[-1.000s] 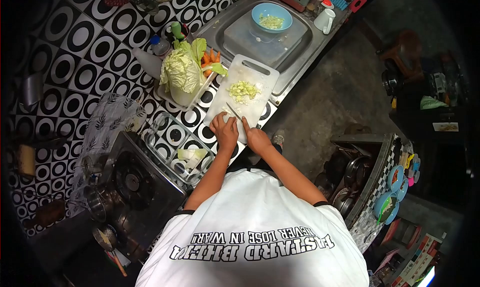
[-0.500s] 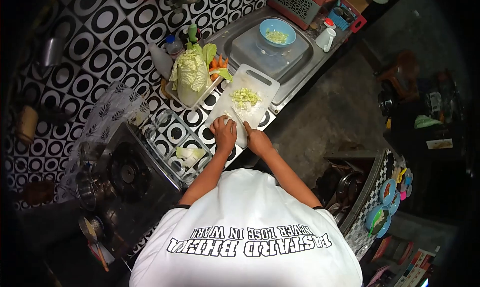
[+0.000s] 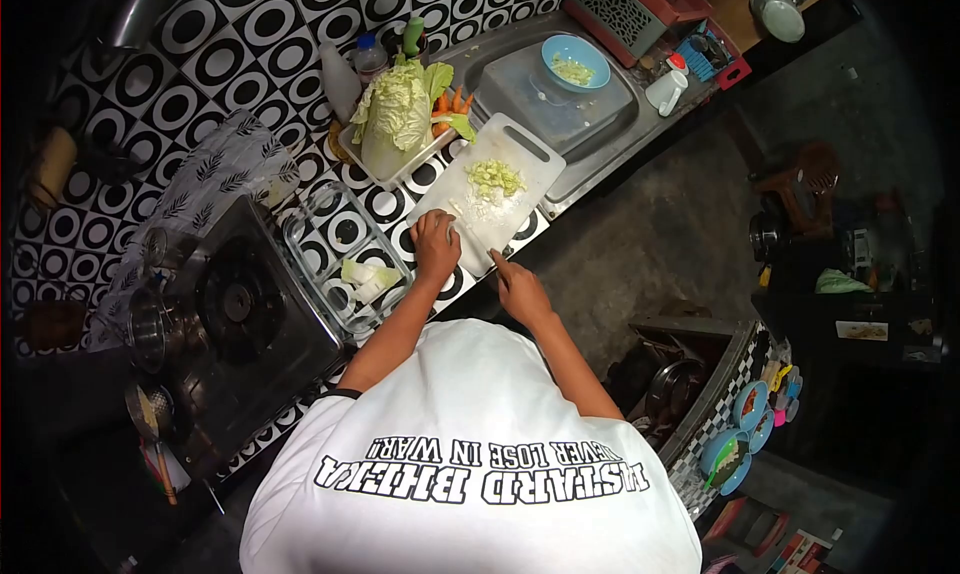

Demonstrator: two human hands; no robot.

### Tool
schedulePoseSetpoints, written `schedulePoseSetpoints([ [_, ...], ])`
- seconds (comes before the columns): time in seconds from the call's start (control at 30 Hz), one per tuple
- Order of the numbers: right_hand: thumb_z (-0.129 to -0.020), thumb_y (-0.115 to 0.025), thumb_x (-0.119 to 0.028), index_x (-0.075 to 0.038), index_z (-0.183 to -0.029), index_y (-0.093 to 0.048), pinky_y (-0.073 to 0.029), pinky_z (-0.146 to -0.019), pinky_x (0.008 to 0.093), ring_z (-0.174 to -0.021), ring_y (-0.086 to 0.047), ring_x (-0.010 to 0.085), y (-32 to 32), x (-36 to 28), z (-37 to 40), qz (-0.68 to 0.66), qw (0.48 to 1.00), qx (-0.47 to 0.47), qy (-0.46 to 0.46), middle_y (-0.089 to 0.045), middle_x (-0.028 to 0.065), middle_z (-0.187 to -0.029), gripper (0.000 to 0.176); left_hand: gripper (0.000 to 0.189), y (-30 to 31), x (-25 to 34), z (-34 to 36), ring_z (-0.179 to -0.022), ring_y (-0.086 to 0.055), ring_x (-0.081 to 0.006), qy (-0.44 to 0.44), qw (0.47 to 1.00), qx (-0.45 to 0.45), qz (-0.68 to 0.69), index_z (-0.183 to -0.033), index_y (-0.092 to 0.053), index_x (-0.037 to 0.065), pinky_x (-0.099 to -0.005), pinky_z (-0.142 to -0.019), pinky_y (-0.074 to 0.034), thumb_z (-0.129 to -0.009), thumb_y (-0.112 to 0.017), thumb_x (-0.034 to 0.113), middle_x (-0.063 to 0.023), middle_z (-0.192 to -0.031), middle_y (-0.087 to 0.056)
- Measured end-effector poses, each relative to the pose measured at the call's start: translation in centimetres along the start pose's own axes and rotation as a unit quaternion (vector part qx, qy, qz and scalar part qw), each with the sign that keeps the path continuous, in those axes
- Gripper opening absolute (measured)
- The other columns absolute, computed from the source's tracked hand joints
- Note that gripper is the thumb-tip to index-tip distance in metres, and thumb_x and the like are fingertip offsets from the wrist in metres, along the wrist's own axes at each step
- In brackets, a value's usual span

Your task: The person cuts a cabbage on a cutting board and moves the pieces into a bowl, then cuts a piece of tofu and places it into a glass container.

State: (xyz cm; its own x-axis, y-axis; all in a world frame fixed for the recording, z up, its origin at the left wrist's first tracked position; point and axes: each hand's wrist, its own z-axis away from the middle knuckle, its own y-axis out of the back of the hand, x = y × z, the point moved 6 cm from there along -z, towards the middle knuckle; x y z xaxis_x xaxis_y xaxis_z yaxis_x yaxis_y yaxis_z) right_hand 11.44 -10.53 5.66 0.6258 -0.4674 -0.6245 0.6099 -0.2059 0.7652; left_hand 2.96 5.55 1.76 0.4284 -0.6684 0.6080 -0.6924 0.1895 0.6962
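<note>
My right hand [image 3: 522,289] grips a knife [image 3: 480,244] by its handle, the blade low over the near end of the white cutting board [image 3: 540,181]. To the left of the blade, my left hand [image 3: 436,246] has its fingers curled down on the board over a pale piece of vegetable, mostly hidden. Beyond both hands lies a small heap of chopped pale-green vegetable [image 3: 497,178]. A napa cabbage [image 3: 395,114] and carrots [image 3: 455,106] sit in a plastic container [image 3: 400,177] left of the board.
Behind the board, a blue bowl [image 3: 590,59] with chopped bits stands on a grey lid-like surface [image 3: 550,99] over the sink. A clear tray [image 3: 340,209] holds pale cabbage pieces [image 3: 368,279]. The stove [image 3: 240,304] is at left, a white jug [image 3: 665,92] at far right.
The view has shifted slightly. The knife has drawn back toward me, its blade lower beside my left hand. My left hand still presses on the board.
</note>
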Motion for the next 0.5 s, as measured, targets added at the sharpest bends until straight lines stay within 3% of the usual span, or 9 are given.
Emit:
schedulePoseSetpoints([
  [0.07,-0.086,-0.052,-0.004,-0.014,-0.140,-0.047,-0.049,-0.078,0.0456,-0.087,-0.061,0.0380,-0.3,0.2,0.9,0.018,0.998,-0.051,0.011,-0.062,0.0179,-0.093,0.055,0.025,0.1,-0.8,-0.3,-0.106,-0.053,-0.0282,0.023,1.000,0.001,0.010,-0.101,-0.063,0.007,-0.0429,-0.095,-0.036,-0.076,-0.064,0.004,-0.0087,-0.105,-0.058],
  [0.23,-0.087,-0.053,-0.005,-0.015,-0.138,-0.049,-0.049,-0.079,0.0459,-0.088,-0.061,0.0372,-0.6,2.7,0.1,0.003,0.999,-0.036,0.017,-0.062,0.0180,-0.094,0.052,0.025,0.1,-1.6,-0.6,-0.104,-0.054,-0.0298,0.081,0.997,-0.011,0.013,-0.103,-0.061,0.008,-0.0434,-0.090,-0.039,-0.078,-0.063,0.005,-0.0089,-0.104,-0.059],
  [0.5,-0.087,-0.052,-0.005,-0.013,-0.137,-0.051,-0.048,-0.086,0.0418,-0.096,-0.062,0.0371,1.9,4.3,-3.1,-0.029,0.999,0.007,0.023,-0.065,0.0196,-0.105,0.051,0.037,0.7,-1.3,-3.1,-0.104,-0.054,-0.0318,0.043,0.996,-0.066,0.037,-0.114,-0.061,0.009,-0.0453,-0.089,-0.042,-0.078,-0.064,-0.001,-0.0107,-0.106,-0.057],
])
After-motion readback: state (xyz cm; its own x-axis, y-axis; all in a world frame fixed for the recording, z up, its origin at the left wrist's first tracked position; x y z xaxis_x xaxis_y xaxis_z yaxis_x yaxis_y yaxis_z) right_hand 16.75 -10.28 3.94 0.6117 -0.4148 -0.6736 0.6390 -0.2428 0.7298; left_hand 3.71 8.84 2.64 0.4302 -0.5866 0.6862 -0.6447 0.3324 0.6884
